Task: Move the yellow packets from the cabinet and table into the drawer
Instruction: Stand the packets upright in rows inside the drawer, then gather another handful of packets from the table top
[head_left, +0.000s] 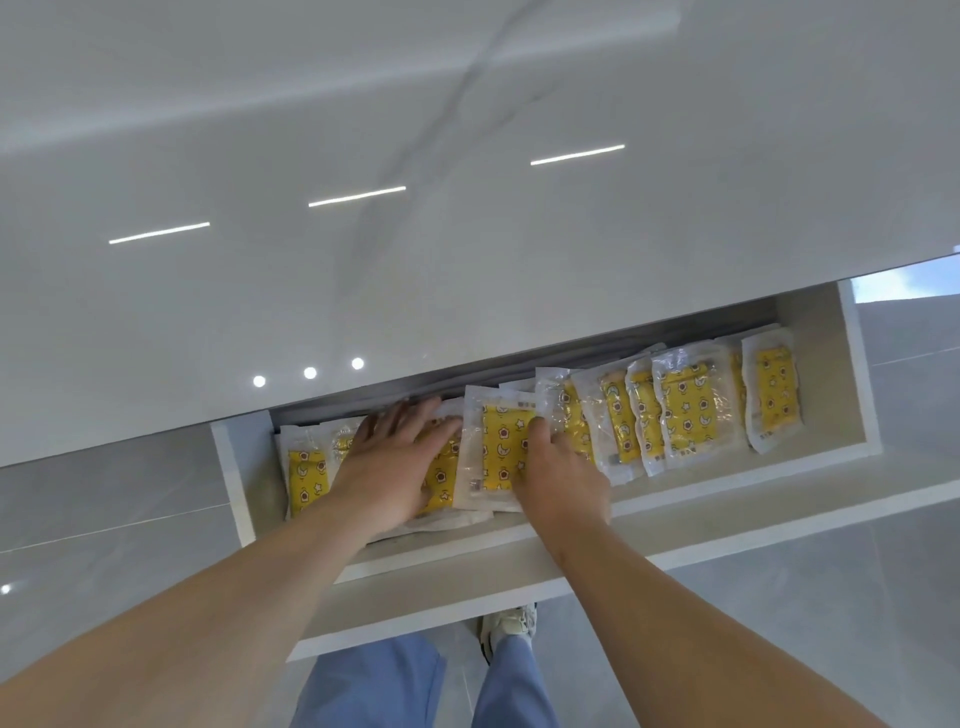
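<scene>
Open drawer (675, 506) below the glossy table top (363, 286), seen from above the person's arms. A row of yellow packets (685, 410) in clear wrappers runs from the left wall almost to the right wall, each leaning on or overlapping the one beside it. The left hand (389, 467) lies flat with its fingers spread, pressing on the packets left of centre. The right hand (561, 483) grips the right edge of one packet (498, 447) at mid-row, thumb on top, with the other fingers hidden behind the wrapper. This packet stands a little above the rest and touches both neighbours, and the left fingertips reach its left edge. By this reading most of the task is done. The drawer already holds many packets, and the step in hand appears to be seating this one in the row while the others are held down. The part of the table top in view carries no packet. The cabinet is out of view, so whether any remain there cannot be told. The drawer stands open. Below it are the grey floor (104, 509) and one shoe (511, 623).
</scene>
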